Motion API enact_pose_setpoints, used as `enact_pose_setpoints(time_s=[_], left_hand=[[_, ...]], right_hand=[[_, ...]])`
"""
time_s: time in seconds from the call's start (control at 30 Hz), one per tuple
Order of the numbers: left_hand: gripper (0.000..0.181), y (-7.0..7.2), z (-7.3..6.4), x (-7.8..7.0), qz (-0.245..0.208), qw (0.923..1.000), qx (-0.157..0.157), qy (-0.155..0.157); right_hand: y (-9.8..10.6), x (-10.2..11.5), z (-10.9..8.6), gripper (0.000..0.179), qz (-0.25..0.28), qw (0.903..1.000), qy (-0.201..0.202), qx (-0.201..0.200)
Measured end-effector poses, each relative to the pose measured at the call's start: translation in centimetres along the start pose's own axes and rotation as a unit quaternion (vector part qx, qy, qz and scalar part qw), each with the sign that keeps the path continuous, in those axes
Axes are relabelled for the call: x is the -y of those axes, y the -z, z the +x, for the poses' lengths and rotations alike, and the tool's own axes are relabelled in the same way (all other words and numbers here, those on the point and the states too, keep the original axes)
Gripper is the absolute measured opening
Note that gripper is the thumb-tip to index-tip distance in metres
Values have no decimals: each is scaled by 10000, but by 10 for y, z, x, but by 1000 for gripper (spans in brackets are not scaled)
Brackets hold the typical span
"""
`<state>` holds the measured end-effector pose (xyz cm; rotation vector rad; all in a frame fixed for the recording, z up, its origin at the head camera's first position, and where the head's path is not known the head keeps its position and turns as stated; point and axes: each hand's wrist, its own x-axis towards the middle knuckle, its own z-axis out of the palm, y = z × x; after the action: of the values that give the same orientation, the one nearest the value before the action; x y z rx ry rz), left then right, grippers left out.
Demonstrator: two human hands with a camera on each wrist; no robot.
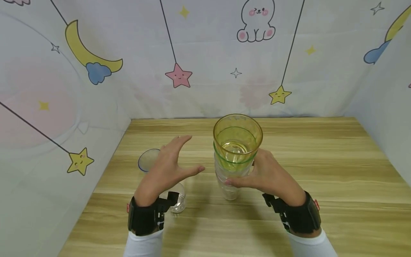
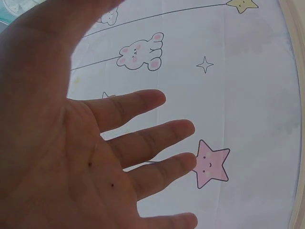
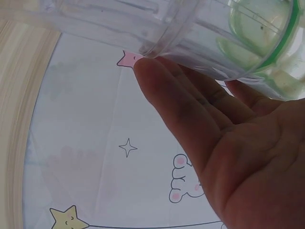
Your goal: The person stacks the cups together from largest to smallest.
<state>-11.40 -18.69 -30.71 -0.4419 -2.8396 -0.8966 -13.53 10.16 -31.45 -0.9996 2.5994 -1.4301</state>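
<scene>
A tall stack of nested clear cups (image 1: 236, 162) stands upright at the middle of the table, its top cup yellow-rimmed over a green-rimmed one. My right hand (image 1: 268, 175) grips the stack from the right, thumb on the near side and fingers behind. In the right wrist view, the fingers (image 3: 171, 100) lie along the clear wall of the cups. To the left of the stack, my left hand (image 1: 167, 166) is spread and holds nothing. Behind and below it is a blue-rimmed clear cup (image 1: 148, 160), its middle hidden by the hand.
The wood-grain table (image 1: 337, 171) reaches back to a white cloth backdrop (image 1: 208, 43) printed with stars, moons and a bear. Cloth also hangs along the left and right sides. Black camera straps (image 1: 144, 217) wrap both wrists.
</scene>
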Motion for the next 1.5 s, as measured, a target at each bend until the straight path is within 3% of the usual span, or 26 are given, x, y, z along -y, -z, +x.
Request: enact_pose_setpoints(time_s=[0.8, 1.07, 1.37, 1.5], left_hand=[[85, 14, -4, 23, 621, 9958, -621, 272], [89, 20, -6, 29, 633, 9943, -605, 604], [89, 24, -10, 36, 651, 9925, -687, 769], [91, 27, -11, 39, 535, 9913, -579, 1052]], right_hand=[[0, -1, 1, 78, 7, 10000, -23, 77], [0, -1, 1, 79, -20, 10000, -21, 85], [0, -1, 1, 79, -12, 10000, -16, 89], [0, -1, 1, 78, -43, 10000, -20, 83]])
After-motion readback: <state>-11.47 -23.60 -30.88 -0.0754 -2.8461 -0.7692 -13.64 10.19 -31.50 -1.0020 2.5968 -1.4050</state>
